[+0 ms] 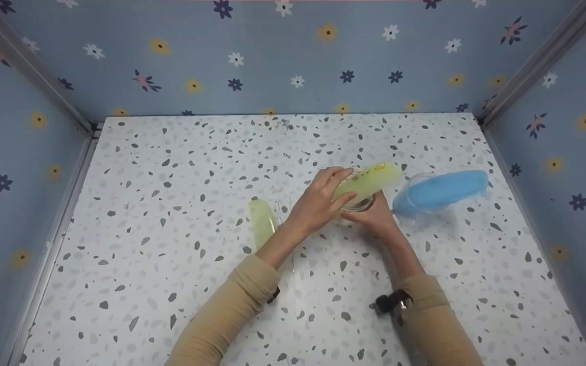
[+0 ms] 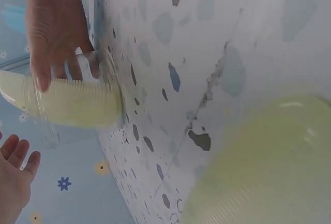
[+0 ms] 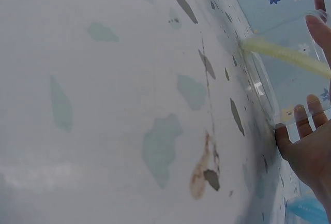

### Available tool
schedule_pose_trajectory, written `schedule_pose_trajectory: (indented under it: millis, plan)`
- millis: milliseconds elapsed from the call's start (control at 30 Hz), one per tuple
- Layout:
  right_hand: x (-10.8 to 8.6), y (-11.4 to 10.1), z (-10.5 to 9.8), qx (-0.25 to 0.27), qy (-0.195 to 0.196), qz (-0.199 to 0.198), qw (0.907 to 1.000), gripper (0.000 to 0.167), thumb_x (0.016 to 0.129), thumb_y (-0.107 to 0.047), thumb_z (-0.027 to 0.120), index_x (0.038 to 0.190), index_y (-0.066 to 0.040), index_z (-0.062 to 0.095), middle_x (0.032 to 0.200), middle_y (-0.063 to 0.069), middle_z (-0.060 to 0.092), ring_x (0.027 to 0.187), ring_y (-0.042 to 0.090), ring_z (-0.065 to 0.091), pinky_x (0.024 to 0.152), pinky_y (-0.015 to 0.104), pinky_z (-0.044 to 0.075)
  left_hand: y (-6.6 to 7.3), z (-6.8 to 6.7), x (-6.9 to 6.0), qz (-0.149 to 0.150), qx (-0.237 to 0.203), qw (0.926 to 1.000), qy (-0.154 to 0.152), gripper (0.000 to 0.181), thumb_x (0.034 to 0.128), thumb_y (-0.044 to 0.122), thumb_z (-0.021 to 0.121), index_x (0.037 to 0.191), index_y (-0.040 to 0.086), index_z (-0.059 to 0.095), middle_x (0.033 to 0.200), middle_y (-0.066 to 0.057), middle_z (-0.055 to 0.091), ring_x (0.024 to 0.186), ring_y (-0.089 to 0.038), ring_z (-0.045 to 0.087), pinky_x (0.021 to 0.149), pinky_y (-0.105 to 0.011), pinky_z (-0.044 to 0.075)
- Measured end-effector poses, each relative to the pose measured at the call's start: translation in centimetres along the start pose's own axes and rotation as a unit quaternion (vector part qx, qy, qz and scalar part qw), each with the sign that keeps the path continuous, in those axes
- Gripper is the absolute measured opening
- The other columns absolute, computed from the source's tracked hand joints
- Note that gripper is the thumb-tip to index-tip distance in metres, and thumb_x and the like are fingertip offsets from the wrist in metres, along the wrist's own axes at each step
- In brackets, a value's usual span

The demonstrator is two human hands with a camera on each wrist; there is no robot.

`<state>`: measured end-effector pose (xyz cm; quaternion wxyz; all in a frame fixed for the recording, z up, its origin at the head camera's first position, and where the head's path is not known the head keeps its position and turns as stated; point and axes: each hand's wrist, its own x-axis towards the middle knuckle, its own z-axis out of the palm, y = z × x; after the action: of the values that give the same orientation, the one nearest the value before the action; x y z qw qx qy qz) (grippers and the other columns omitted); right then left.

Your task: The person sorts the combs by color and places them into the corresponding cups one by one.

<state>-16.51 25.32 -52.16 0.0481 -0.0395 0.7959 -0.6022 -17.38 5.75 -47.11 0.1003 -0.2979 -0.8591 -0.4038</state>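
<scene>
In the head view my left hand [image 1: 318,198] pinches a pale yellow-green comb [image 1: 369,183] between thumb and fingers. Small printed marks show on its face. The comb [image 2: 77,102] stands partly inside a clear cup [image 2: 95,61] on the table, a row of fine teeth along one edge. My right hand [image 1: 374,218] holds the cup, thumb on one side and fingers around the other. Loosely bent fingers of my left hand [image 2: 15,182] show apart from the cup in the left wrist view. Another yellow-green comb [image 1: 261,218] lies by my left forearm, partly hidden.
A tilted blue object [image 1: 445,190] sits in a second clear container [image 1: 420,178], right of my right hand. The speckled white table [image 1: 171,168] ends at flowered blue panels [image 1: 272,66] at the back and both sides.
</scene>
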Motion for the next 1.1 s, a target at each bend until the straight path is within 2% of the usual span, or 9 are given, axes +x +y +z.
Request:
schedule_pose_trajectory:
  millis: [133, 300, 400, 600, 833, 1000, 1100]
  plan:
    - [-0.6, -1.3, 0.1, 0.007, -0.007, 0.004, 0.9999, 0.104, 0.077, -0.006, 0.088, 0.16, -0.015, 0.025, 0.159, 0.009, 0.041, 0.152, 0.029, 0.034, 0.132, 0.052, 0.013, -0.6, -0.4, -1.0, -0.011, 0.0, 0.9999, 0.006, 0.053, 0.1027, 0.037, 0.061, 0.148, 0.01, 0.053, 0.143, -0.009, 0.057, 0.138, -0.023, 0.053, 0.121, -0.033, 0.044]
    - [-0.2, 0.0, 0.0, 0.012, -0.002, 0.002, 0.9999, 0.101, 0.076, -0.002, 0.087, 0.158, -0.017, 0.029, 0.155, 0.01, 0.046, 0.148, 0.03, 0.039, 0.132, 0.052, 0.017, -1.4, -1.0, -2.3, -0.018, 0.006, 0.9998, 0.009, 0.051, 0.1026, 0.036, 0.062, 0.147, 0.012, 0.054, 0.142, -0.008, 0.058, 0.136, -0.022, 0.054, 0.12, -0.033, 0.044]
    - [0.1, 0.9, 0.0, 0.013, 0.002, 0.003, 0.9999, 0.103, 0.075, -0.004, 0.089, 0.157, -0.021, 0.029, 0.154, 0.007, 0.047, 0.147, 0.028, 0.041, 0.132, 0.051, 0.017, -1.9, -1.5, -3.2, -0.023, 0.013, 0.9996, 0.007, 0.05, 0.1029, 0.035, 0.061, 0.147, 0.013, 0.054, 0.141, -0.007, 0.059, 0.135, -0.022, 0.054, 0.119, -0.034, 0.045]
    - [0.1, 1.2, -0.1, 0.008, 0.003, 0.007, 0.9999, 0.109, 0.072, -0.016, 0.094, 0.158, -0.028, 0.028, 0.154, 0.001, 0.047, 0.15, 0.023, 0.039, 0.133, 0.049, 0.013, -2.9, -2.5, -5.1, -0.032, 0.037, 0.9988, -0.005, 0.049, 0.103, 0.034, 0.062, 0.147, 0.012, 0.055, 0.141, -0.009, 0.06, 0.134, -0.024, 0.055, 0.119, -0.037, 0.045]
    - [0.2, 1.0, 0.0, 0.006, 0.005, 0.022, 0.9997, 0.111, 0.073, -0.012, 0.093, 0.159, -0.023, 0.025, 0.158, 0.006, 0.044, 0.153, 0.027, 0.035, 0.134, 0.048, 0.011, -4.0, -3.3, -7.3, -0.018, 0.062, 0.9972, -0.036, 0.047, 0.1028, 0.029, 0.063, 0.146, 0.012, 0.056, 0.137, -0.008, 0.062, 0.131, -0.025, 0.058, 0.117, -0.039, 0.048]
    - [-0.5, -0.8, 0.0, -0.001, 0.002, 0.039, 0.9992, 0.109, 0.074, -0.009, 0.091, 0.16, -0.019, 0.026, 0.16, 0.01, 0.042, 0.154, 0.03, 0.033, 0.134, 0.049, 0.009, -4.8, -4.1, -9.0, -0.017, 0.076, 0.9938, -0.08, 0.046, 0.1025, 0.027, 0.064, 0.146, 0.014, 0.056, 0.139, -0.008, 0.061, 0.134, -0.027, 0.057, 0.119, -0.042, 0.046]
    - [-0.5, -0.7, 0.0, -0.007, 0.003, 0.035, 0.9994, 0.109, 0.073, -0.013, 0.093, 0.16, -0.021, 0.026, 0.159, 0.007, 0.044, 0.154, 0.028, 0.034, 0.134, 0.049, 0.009, -5.3, -4.7, -9.7, -0.019, 0.088, 0.9902, -0.107, 0.048, 0.1034, 0.031, 0.061, 0.147, 0.014, 0.055, 0.143, -0.008, 0.059, 0.138, -0.028, 0.054, 0.122, -0.043, 0.041]
